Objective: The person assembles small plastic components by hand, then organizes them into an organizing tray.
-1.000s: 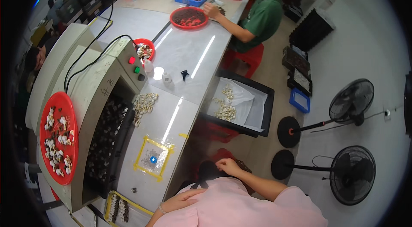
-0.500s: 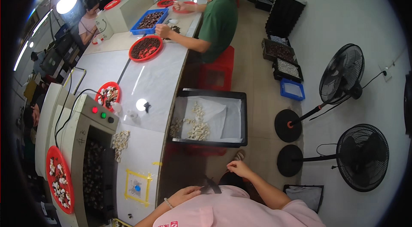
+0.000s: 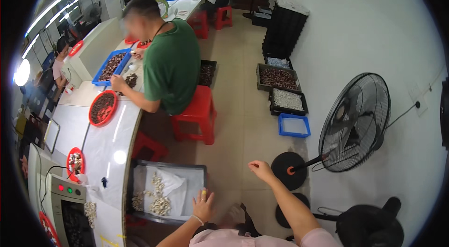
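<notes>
My left hand (image 3: 203, 207) is open, its fingers spread, beside the right edge of a black tray (image 3: 204, 177). A yellow band wraps one finger and a pale bracelet circles the wrist. Whether the hand touches the tray, I cannot tell. In the tray, small cream-coloured pieces (image 3: 160, 200) lie loosely on a white sheet (image 3: 180, 188). My right hand (image 3: 261, 171) hangs over the tiled floor, left of a fan base, with its fingers curled in and nothing visible in them.
Left stands a white worktable (image 3: 105, 142) with red round trays (image 3: 103, 108) and a machine (image 3: 68, 198) with lit buttons. Ahead, a person in green (image 3: 173, 62) sits on a red stool (image 3: 194, 115). Right are a standing fan (image 3: 355, 123) and filled crates (image 3: 279, 77) along the wall.
My view has swung right and forward, so the table and tray sit further left. My left hand has left my waist and reached out by the tray; my right arm stretches further forward.
</notes>
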### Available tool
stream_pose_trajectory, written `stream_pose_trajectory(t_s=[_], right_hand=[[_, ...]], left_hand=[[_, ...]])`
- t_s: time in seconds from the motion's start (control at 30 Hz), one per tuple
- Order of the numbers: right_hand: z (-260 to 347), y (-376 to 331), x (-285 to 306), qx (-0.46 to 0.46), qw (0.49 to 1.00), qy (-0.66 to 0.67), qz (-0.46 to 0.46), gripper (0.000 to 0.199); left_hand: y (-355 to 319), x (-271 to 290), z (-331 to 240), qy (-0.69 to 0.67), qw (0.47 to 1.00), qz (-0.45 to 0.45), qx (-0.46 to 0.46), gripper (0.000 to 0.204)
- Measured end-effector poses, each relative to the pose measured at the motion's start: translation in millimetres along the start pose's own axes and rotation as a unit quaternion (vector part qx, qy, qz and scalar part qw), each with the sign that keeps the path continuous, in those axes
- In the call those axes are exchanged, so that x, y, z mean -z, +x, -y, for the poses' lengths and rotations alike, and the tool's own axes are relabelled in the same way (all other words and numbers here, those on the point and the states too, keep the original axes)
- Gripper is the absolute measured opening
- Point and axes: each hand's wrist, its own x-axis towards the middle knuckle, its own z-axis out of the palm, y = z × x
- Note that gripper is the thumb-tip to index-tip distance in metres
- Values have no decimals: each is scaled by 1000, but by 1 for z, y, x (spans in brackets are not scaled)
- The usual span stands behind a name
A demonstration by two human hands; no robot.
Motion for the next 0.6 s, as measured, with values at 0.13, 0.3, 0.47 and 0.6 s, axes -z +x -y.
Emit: stream_pose_trajectory(t_s=[0.13,0.3,0.47,0.6], right_hand=[[-24,26,34,-18,996,83,9,23],[-75,107,43,-89,992,57,67,23],[-23,232,79,-11,988,41,148,27],[-52,359,154,-42,995,-5,94,22]], left_hand=[[51,-24,4,129,990,47,29,73],[58,-59,39,153,980,51,-119,62],[52,-57,39,-50,995,-82,-13,27],[194,-26,39,-71,993,-96,2,28]])
